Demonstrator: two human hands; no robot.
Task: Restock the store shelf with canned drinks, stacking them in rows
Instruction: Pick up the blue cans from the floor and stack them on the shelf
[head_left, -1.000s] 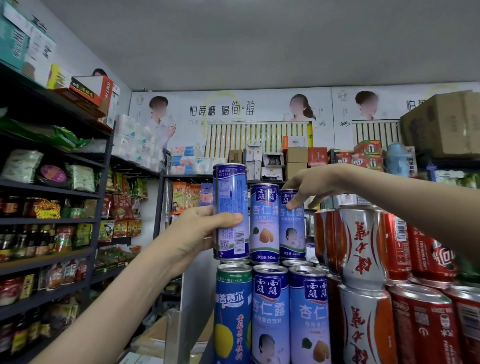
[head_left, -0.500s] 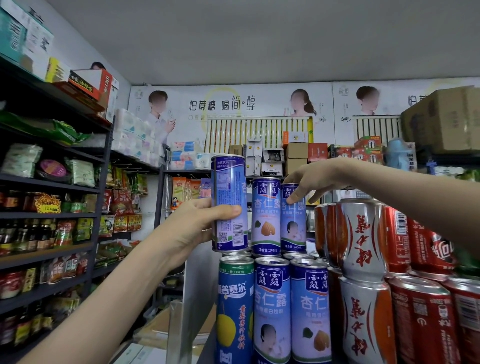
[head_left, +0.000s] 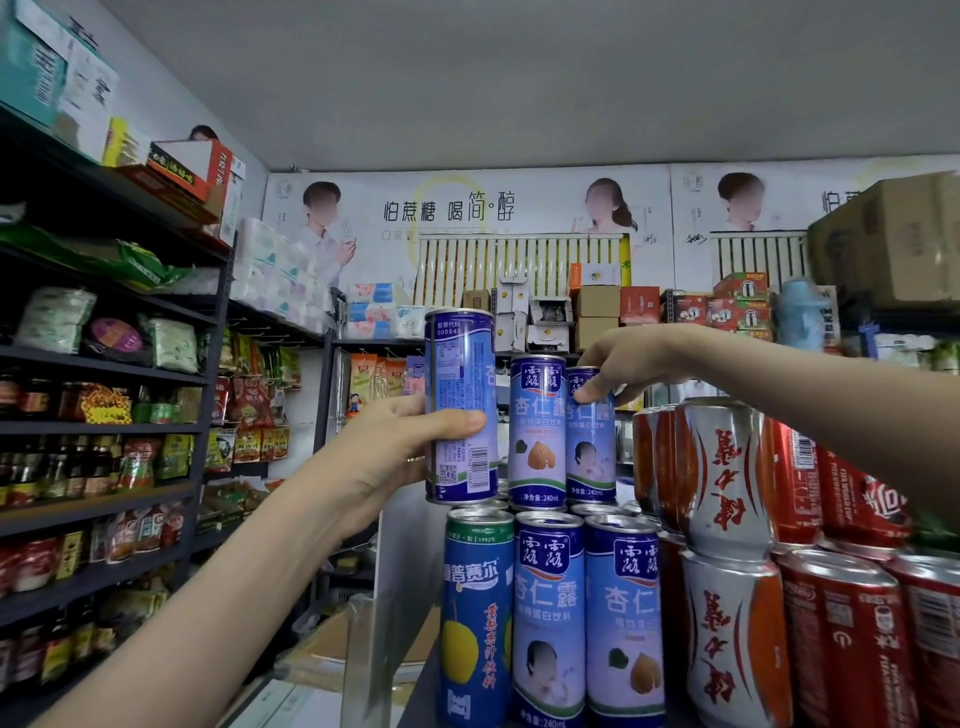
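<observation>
Stacking cans, frame centre.
My left hand (head_left: 384, 457) grips a blue can (head_left: 460, 395) upright, just above the bottom row (head_left: 548, 597); right of the middle can (head_left: 537, 431), my right hand (head_left: 623, 364) grips the end can (head_left: 589, 447) by its top.

Even, soft indoor light is filling the shop; wide-angle distortion is bending the edges, and faint glare is glinting off the silver-and-red metal cans (head_left: 727, 478).
</observation>
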